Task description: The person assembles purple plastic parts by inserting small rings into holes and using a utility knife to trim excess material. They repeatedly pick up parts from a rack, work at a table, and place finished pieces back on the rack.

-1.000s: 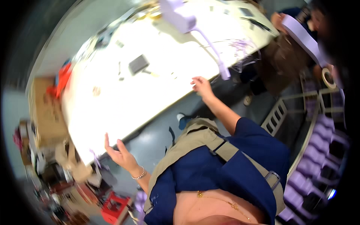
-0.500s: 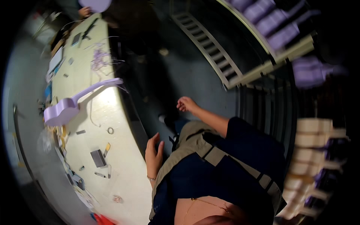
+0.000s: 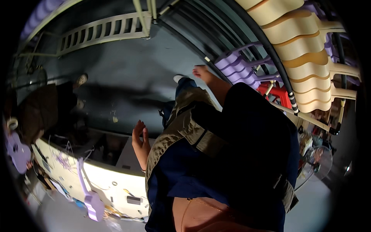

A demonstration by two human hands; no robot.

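Observation:
My left hand (image 3: 140, 141) hangs beside the long cream table, empty, its fingers and thumb apart. Farther ahead, my right hand (image 3: 203, 72) is closed in a loose curl, slightly smeared, and I see nothing in it. It is nearest to several lilac guitar bodies (image 3: 237, 69) hanging on the rack at the right, apart from them. On the table (image 3: 116, 170) lies a small lilac guitar (image 3: 92, 203), neck pointing toward the table edge that faces the floor. Neither hand touches it.
A rack of cream guitar bodies (image 3: 303, 58) curves along the right, with a red frame (image 3: 276, 92) below. A pale slatted cart (image 3: 102, 31) stands far left. At the left a person (image 3: 38, 110) is by another lilac guitar (image 3: 17, 152). A fan (image 3: 319, 160) stands at right.
My view has swung to the right, so the table now lies lower left and the rack of cream guitar bodies fills the upper right. Both hands stay off the table and the guitars.

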